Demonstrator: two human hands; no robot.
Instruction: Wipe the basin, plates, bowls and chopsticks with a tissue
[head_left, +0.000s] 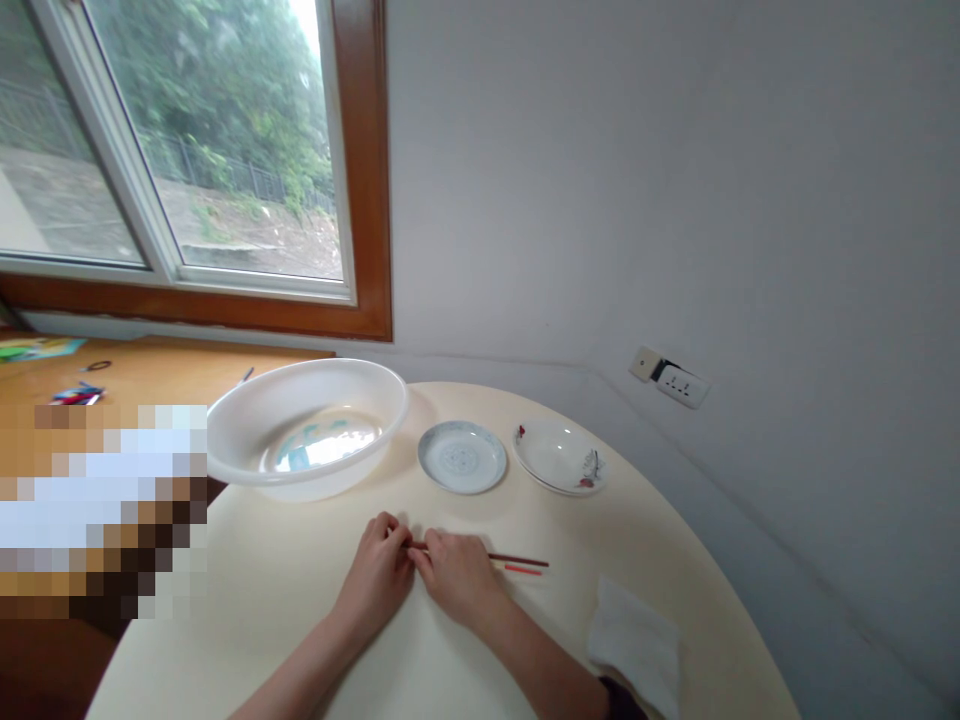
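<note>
Both my hands rest on the round cream table (300, 600), close together near its middle. My left hand (380, 565) has its fingers curled and pinches the left ends of a pair of dark red-tipped chopsticks (521, 564). My right hand (457, 575) lies over the middle of the chopsticks with its fingers closed on them. The chopsticks lie flat and stick out to the right of my right hand.
A large white plastic basin (247, 435) with a plate inside stands at the back left. A small pale blue plate (462, 457) and a white shallow dish (559, 457) sit behind my hands. A white cloth (637, 645) lies at the front right. Wall sockets (671, 378) are on the right wall.
</note>
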